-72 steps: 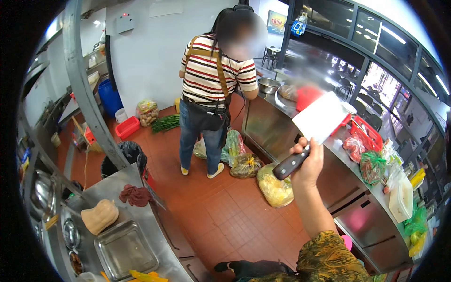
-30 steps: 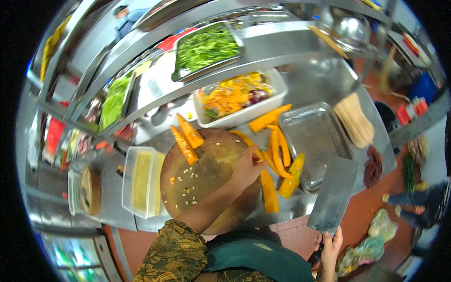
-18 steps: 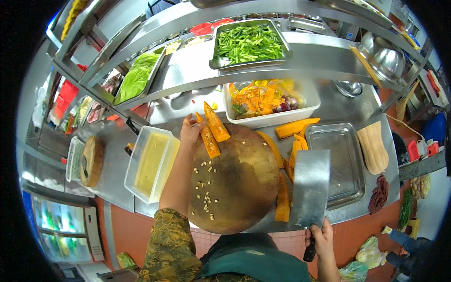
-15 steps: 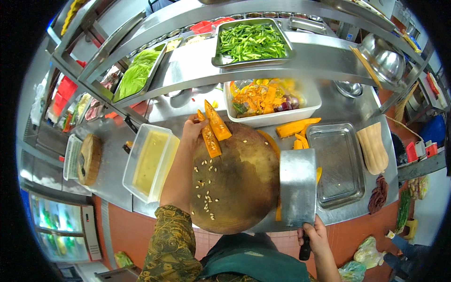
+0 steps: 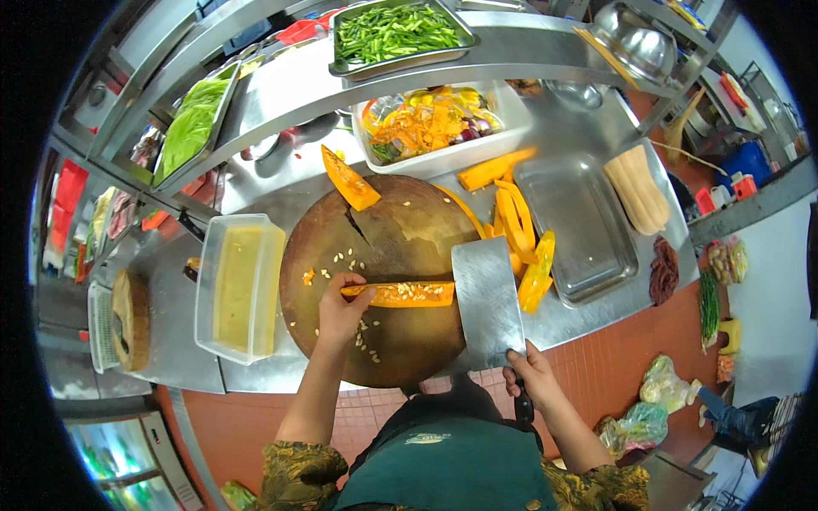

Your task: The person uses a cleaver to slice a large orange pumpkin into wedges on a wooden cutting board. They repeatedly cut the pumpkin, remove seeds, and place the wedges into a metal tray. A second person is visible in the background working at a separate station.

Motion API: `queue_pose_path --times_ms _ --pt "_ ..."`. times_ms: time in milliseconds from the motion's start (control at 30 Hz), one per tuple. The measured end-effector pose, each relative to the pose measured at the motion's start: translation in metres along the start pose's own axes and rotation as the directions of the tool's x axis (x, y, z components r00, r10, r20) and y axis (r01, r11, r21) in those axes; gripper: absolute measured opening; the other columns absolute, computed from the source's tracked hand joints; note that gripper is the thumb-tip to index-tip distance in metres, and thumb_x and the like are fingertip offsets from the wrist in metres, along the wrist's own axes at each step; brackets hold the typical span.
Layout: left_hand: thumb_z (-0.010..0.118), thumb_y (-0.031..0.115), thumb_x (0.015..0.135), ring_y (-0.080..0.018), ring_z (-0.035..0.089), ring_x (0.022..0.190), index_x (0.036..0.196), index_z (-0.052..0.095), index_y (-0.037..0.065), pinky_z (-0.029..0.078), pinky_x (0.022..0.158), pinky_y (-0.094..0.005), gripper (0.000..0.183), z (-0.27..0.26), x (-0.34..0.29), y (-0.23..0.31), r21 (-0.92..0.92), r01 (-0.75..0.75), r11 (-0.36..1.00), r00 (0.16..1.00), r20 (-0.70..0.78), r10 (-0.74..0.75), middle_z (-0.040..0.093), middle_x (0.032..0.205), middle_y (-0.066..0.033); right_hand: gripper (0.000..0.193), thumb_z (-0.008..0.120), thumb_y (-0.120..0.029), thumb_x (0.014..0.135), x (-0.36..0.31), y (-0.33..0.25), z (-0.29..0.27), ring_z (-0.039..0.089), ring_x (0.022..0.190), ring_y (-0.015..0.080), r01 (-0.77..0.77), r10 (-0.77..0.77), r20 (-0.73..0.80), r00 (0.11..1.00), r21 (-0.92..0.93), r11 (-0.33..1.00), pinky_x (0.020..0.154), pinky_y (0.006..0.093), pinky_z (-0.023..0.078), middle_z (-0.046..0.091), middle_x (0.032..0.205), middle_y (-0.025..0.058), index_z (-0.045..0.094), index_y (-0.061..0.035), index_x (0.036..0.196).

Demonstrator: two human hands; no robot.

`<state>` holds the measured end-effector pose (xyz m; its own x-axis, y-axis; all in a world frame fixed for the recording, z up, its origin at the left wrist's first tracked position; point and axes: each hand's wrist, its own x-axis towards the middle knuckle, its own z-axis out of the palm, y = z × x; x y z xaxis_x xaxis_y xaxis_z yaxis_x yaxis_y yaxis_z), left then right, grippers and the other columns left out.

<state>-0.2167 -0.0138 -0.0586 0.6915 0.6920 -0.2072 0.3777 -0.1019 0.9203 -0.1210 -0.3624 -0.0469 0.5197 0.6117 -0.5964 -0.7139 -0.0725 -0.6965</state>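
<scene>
My left hand pinches the left end of an orange pumpkin wedge lying across the round wooden chopping board, its seeds still on the cut face. In my right hand is the black handle of a broad cleaver. The blade stands at the board's right edge, beside the wedge's right end. A second pumpkin wedge rests at the board's far edge, near a dark crack. Loose seeds are scattered over the left part of the board. Peeled pumpkin strips lie to the right, partly behind the blade.
Right of the strips are a steel tray and a whole butternut squash. A clear tub of yellowish liquid stands left of the board. Behind it sits a white bin of peelings, under a steel shelf bearing cut greens.
My left hand has come nearer with one wedge and laid it crosswise on the board. The other wedge stays at the far edge. My view has shifted; the cleaver remains in my right hand.
</scene>
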Motion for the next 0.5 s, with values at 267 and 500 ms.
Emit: queue_pose_path --times_ms 267,500 --pt "0.08 0.017 0.067 -0.0263 0.056 0.104 0.112 0.065 0.013 0.043 0.09 -0.0395 0.048 -0.001 -0.026 0.047 0.644 -0.582 0.496 0.769 0.239 0.592 0.063 0.114 -0.0047 0.021 0.05 -0.02 0.099 -0.004 0.016 0.012 0.044 0.045 0.011 0.083 -0.083 -0.029 0.996 0.001 0.997 0.042 0.0236 0.038 0.047 0.062 0.003 0.048 -0.0062 0.115" --pt "0.077 0.017 0.067 -0.021 0.058 0.098 0.107 0.068 0.017 0.043 0.083 -0.0365 0.041 0.02 -0.018 0.04 0.641 -0.641 0.423 0.739 0.365 0.567 0.066 0.105 0.0 0.016 0.049 -0.018 0.099 -0.002 0.013 0.015 0.044 0.044 0.011 0.06 -0.062 -0.038 0.997 -0.045 0.997 0.041 0.0237 0.038 0.048 0.062 0.0029 0.049 -0.0053 0.109"
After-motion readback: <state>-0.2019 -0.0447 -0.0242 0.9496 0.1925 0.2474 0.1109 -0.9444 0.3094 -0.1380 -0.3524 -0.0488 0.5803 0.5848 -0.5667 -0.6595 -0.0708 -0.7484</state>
